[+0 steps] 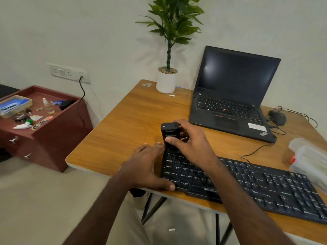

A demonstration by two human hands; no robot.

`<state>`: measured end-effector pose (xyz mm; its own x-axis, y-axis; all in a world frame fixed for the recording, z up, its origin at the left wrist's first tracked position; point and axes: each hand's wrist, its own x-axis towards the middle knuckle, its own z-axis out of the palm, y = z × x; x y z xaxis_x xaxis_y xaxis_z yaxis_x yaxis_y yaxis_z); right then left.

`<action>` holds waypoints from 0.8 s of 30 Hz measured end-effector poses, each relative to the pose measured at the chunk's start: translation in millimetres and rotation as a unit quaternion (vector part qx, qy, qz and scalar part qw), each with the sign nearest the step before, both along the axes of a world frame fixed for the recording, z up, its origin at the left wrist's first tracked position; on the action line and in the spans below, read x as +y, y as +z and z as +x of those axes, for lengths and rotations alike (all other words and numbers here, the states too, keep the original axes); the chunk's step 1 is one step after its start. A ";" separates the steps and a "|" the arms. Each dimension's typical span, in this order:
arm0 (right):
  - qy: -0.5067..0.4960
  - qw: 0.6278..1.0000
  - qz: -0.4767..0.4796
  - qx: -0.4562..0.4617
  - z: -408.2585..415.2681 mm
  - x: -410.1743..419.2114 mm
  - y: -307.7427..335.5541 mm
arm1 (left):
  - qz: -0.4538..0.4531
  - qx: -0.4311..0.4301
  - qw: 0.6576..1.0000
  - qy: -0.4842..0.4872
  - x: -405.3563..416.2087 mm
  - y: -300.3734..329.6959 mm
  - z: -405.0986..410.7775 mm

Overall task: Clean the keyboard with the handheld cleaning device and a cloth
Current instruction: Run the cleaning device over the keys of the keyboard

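Note:
A black keyboard (265, 186) lies along the front edge of the wooden table (127, 121). My right hand (191, 140) grips a black handheld cleaning device (169, 134), held upright with its lower end on the keyboard's top left corner. My left hand (146, 165) lies flat against the keyboard's left end, thumb on its front edge, fingers spread. No cloth can be made out with certainty.
An open black laptop (233, 96) sits at the back right, a wired mouse (277, 117) beside it. A potted plant (167, 80) stands at the back edge. Clear plastic containers (307, 160) lie at the right. A red cabinet (40, 121) with clutter stands left.

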<state>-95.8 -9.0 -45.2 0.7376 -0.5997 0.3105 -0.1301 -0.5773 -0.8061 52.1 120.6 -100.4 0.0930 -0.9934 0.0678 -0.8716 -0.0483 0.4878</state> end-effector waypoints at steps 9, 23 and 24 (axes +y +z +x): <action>-0.020 1.000 0.016 -0.001 -56.4 -30.2 4.1 | 0.019 0.012 1.000 0.003 2.5 9.1 -3.3; 0.005 0.999 0.039 -0.026 -20.8 -29.4 -8.3 | 0.048 0.013 0.999 0.017 4.8 17.7 -8.6; -0.007 0.998 0.045 -0.034 -21.3 -30.9 -7.9 | 0.054 0.011 0.998 0.022 4.3 16.4 -7.9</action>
